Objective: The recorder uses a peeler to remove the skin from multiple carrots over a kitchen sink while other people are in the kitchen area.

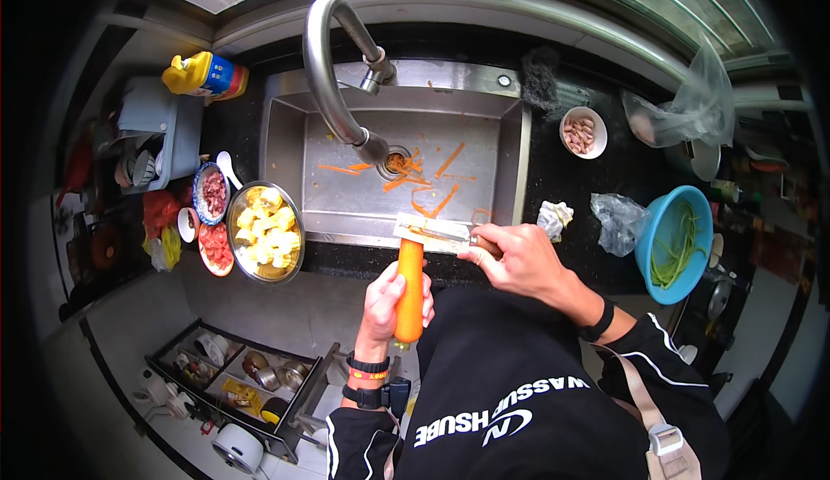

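My left hand (384,302) grips a carrot (410,292) around its lower part, its far end pointing at the sink. In my right hand (522,256) is the brown handle of a peeler (441,229) with a wide, flat metal blade. That blade lies across the far end of the carrot, above the sink's near rim. Beyond it, the stainless steel sink (467,198) has orange peel strips (444,201) scattered over its bottom, with more bunched at the drain (397,161).
A tall faucet (318,52) arches over the sink. To the left stand a bowl of corn pieces (266,230), a dish of meat (214,191) and a dish of red pieces (217,247). At right are a garlic bowl (583,132) and a blue basin (658,240). An open drawer (305,402) juts out below left.
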### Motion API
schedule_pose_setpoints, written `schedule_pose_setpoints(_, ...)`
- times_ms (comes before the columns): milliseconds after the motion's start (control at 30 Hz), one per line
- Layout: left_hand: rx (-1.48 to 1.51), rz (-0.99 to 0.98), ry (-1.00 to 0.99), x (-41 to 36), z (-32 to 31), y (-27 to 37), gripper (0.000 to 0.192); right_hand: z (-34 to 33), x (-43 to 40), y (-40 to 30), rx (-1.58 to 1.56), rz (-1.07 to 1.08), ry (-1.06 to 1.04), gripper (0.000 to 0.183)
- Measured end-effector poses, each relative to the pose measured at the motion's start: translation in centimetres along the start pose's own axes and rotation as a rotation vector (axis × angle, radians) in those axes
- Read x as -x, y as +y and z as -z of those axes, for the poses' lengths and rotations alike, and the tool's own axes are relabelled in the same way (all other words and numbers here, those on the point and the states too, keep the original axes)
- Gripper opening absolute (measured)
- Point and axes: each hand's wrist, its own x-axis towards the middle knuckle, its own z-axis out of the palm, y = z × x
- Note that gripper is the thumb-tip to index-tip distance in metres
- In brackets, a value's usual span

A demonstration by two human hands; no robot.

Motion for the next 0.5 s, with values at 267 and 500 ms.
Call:
schedule_pose_setpoints(267,0.622,0.009,-0.360,0.8,-0.3,-1.3,0.055,-0.8,0.3,1.4,-0.046,-0.109,0.089,0.025)
schedule_pose_setpoints(500,0.475,0.037,-0.242,0.1,-0.1,-0.7,0.052,1.5,1.6,-0.8,-0.113,0.212,0.082,0.030)
